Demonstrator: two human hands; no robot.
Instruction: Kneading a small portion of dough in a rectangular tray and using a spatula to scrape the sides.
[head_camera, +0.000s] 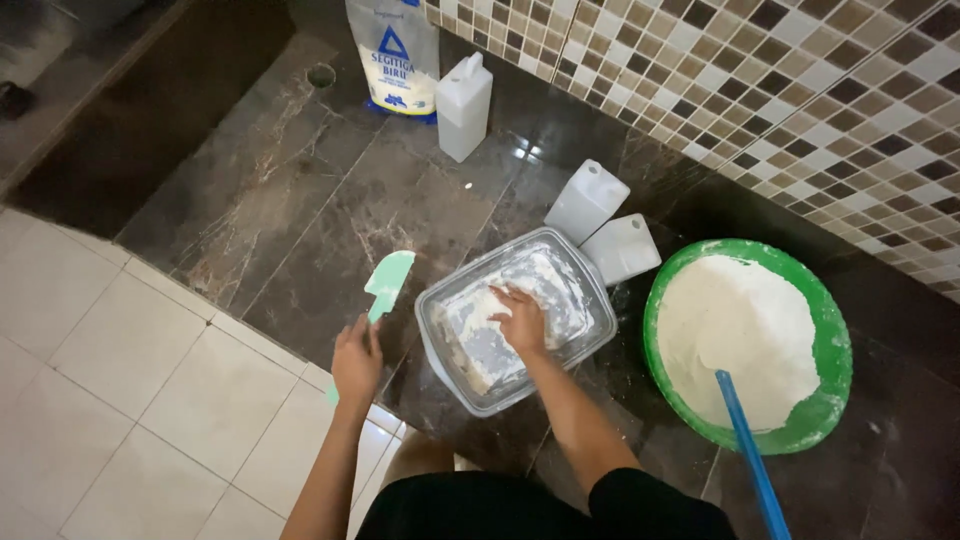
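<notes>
My left hand grips the handle of a mint-green spatula, its blade raised over the dark marble counter. My right hand is inside a clear rectangular container, fingers pressed on the pale dough or batter smeared across its bottom. The container sits near the counter's front edge, between the spatula and a green bowl.
The green bowl holds a heap of white flour, with a blue handle sticking out of it. Two white plastic jugs lie behind the container; another stands by a flour bag. Mosaic tile wall on the right, pale floor tiles on the left.
</notes>
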